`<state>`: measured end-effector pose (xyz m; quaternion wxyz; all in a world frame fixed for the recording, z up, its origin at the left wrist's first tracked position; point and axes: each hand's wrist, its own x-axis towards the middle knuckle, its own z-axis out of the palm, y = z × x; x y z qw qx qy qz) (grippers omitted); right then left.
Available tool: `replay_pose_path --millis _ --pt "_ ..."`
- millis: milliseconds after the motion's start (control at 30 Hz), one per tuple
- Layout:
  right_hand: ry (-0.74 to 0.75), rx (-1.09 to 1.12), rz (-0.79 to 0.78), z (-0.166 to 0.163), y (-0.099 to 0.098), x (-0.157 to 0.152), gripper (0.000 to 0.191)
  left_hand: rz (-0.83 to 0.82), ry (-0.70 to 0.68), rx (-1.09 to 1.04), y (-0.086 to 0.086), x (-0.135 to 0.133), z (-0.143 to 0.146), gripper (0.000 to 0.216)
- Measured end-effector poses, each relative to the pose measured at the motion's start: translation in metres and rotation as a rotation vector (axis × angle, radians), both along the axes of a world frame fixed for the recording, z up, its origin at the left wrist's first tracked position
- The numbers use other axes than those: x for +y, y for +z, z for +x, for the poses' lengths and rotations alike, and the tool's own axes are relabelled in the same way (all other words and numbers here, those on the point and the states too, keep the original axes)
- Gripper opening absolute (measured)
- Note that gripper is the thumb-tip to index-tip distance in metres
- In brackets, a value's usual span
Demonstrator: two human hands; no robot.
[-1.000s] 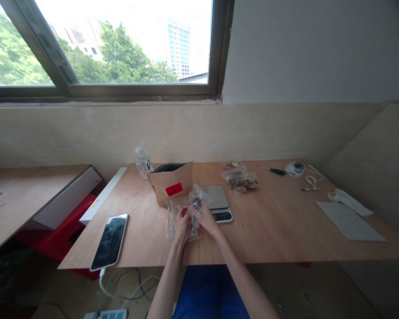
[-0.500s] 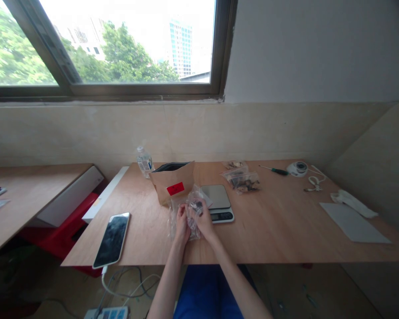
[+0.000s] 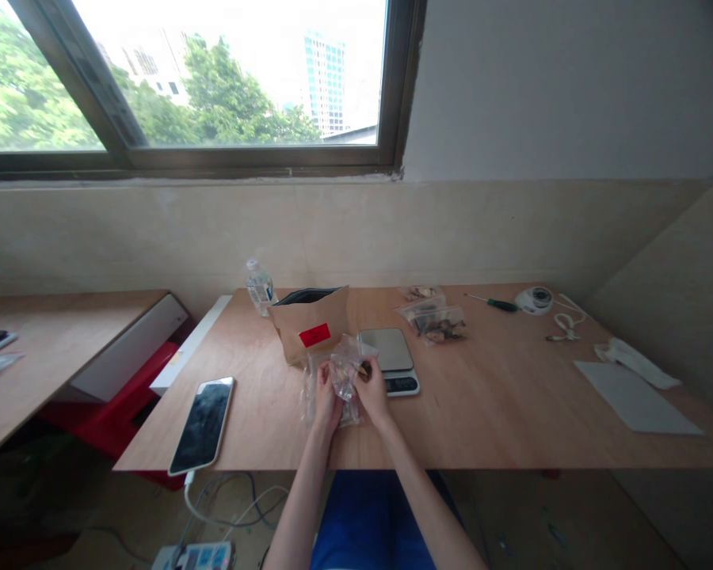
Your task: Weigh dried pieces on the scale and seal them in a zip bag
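Note:
Between my hands is a crinkled clear plastic bag (image 3: 343,378), just in front of a brown paper pouch (image 3: 300,324) with a red label. My left hand (image 3: 326,396) is closed on the bag's left side. Closed fingers of my right hand (image 3: 373,389) pinch a small dark brown piece (image 3: 364,370) at the bag's right side; its kind is too small to tell. Right behind that hand lies a digital kitchen scale (image 3: 387,351), its display partly covered by the fingers. The pouch stands upright with its top gaping.
Bags of dried brown pieces (image 3: 443,323) lie behind the scale. A water bottle (image 3: 260,289) stands behind the pouch. At left is a phone (image 3: 203,426) on a cable. To the right are a screwdriver (image 3: 502,305), a dome camera (image 3: 533,301) and a white sheet (image 3: 635,400).
My right hand has shifted slightly right, away from the left one. The dark brown piece now shows at its fingertips, and the plastic bag spreads between both hands.

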<state>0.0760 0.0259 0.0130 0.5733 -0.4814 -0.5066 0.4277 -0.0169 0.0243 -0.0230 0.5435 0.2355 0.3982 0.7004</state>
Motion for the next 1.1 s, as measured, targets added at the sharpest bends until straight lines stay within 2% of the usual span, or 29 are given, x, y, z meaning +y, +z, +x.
replay_pose_path --millis 100,233,333,433,633,767,833,933,1000,1100 --pt "0.093 -0.033 -0.018 0.000 0.000 0.000 0.032 0.016 0.020 0.034 0.002 -0.001 0.002 0.022" --pt "0.087 -0.147 0.010 -0.006 -0.004 -0.001 0.031 0.069 0.133 0.201 0.004 -0.003 0.006 0.016" --pt "0.102 -0.229 0.028 -0.013 -0.006 -0.002 0.020 0.081 0.217 0.285 0.001 -0.005 0.007 0.014" --pt "0.173 -0.259 0.037 -0.017 -0.008 -0.003 0.013 0.071 0.242 0.282 -0.003 -0.005 0.006 0.018" --pt "0.032 -0.145 -0.036 -0.011 -0.014 -0.002 0.027 0.062 0.201 0.267 -0.006 -0.001 0.007 0.013" --pt "-0.060 -0.042 -0.043 0.000 -0.012 -0.002 0.028 0.026 0.209 0.262 -0.005 -0.001 0.007 0.017" --pt "-0.058 -0.032 -0.035 0.008 -0.007 -0.004 0.029 -0.003 0.218 0.243 -0.006 -0.001 0.007 0.020" --pt "0.023 -0.033 0.010 0.019 0.006 -0.009 0.029 -0.037 0.221 0.235 -0.008 -0.001 0.006 0.021" --pt "0.064 -0.037 0.051 0.025 0.022 -0.012 0.027 -0.053 0.224 0.234 -0.009 -0.001 0.006 0.021" --pt "0.111 -0.040 0.124 0.028 0.060 -0.006 0.025 -0.044 0.207 0.221 -0.009 -0.001 0.006 0.020"
